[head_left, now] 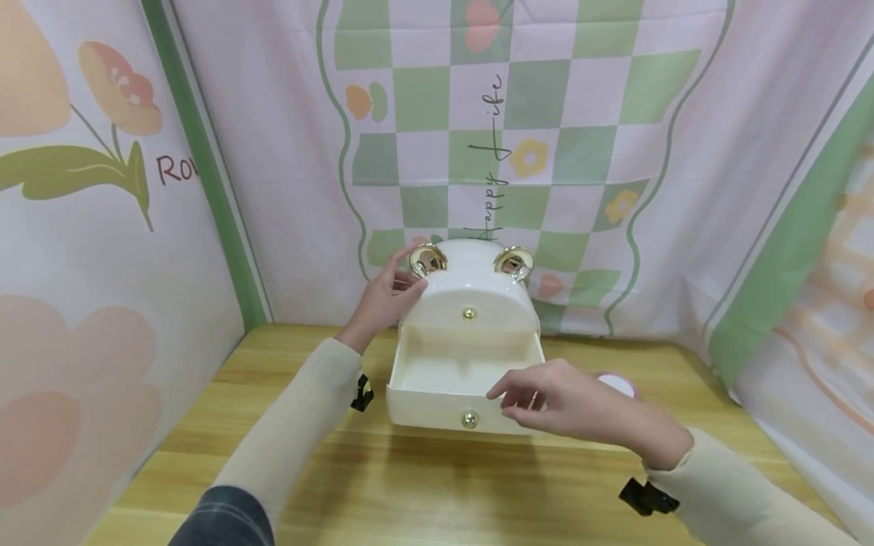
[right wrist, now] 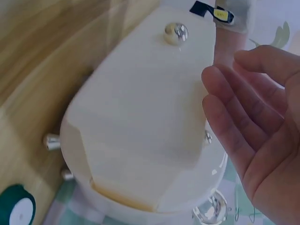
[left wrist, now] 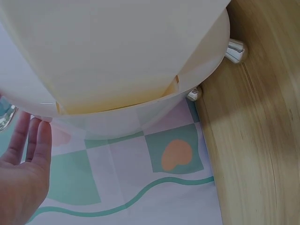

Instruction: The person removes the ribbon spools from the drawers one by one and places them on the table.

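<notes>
A glossy white box (head_left: 471, 284) stands on the table, with two round gold-rimmed eyes on top, like a frog. Its lower drawer (head_left: 426, 406) is pulled out toward me, and nothing shows inside. The upper drawer front with its gold knob (head_left: 469, 313) sits closed. My left hand (head_left: 388, 296) rests its extended fingers against the box's upper left side, beside the left eye (head_left: 429, 262). Over the right front corner of the drawer, my right hand (head_left: 556, 398) has loosely bent fingers and holds nothing. Short metallic feet (left wrist: 236, 50) show under the box in the left wrist view.
A small round item with a white face (head_left: 617, 385) lies on the wooden table (head_left: 328, 485), right of the box. Behind the box hangs a checkered, flower-printed cloth (head_left: 478, 159). More printed cloth (head_left: 89, 265) closes off the left side.
</notes>
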A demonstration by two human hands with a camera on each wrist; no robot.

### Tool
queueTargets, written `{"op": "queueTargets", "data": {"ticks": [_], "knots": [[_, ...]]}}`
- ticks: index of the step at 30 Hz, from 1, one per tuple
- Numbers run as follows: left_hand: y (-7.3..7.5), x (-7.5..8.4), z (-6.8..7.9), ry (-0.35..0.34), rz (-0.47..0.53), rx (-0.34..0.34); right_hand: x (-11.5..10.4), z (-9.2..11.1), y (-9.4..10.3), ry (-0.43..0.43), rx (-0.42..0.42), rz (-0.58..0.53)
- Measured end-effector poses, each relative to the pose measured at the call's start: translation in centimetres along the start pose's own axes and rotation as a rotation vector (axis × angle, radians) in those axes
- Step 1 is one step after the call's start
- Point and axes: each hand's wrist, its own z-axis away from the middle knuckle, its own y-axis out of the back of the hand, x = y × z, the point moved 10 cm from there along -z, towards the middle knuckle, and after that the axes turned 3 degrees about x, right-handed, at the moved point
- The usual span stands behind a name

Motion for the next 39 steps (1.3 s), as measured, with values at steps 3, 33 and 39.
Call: {"op": "queueTargets", "data": {"ticks": [3,33,39], "knots": [[-0.1,0.0,0.0,0.000,-0.004,-0.004,0.2,-0.1,-1.0,-0.046,-0.005,-0.025],[0.0,-0.1,0.0,0.022,-0.022,0.000,2.2,0.5,-5.4,-0.113,0.230,-0.013],[-0.1,0.0,0.0,0.010,-0.021,-0.002,2.6,0.5,-4.8,-0.070,0.295,0.006]]}}
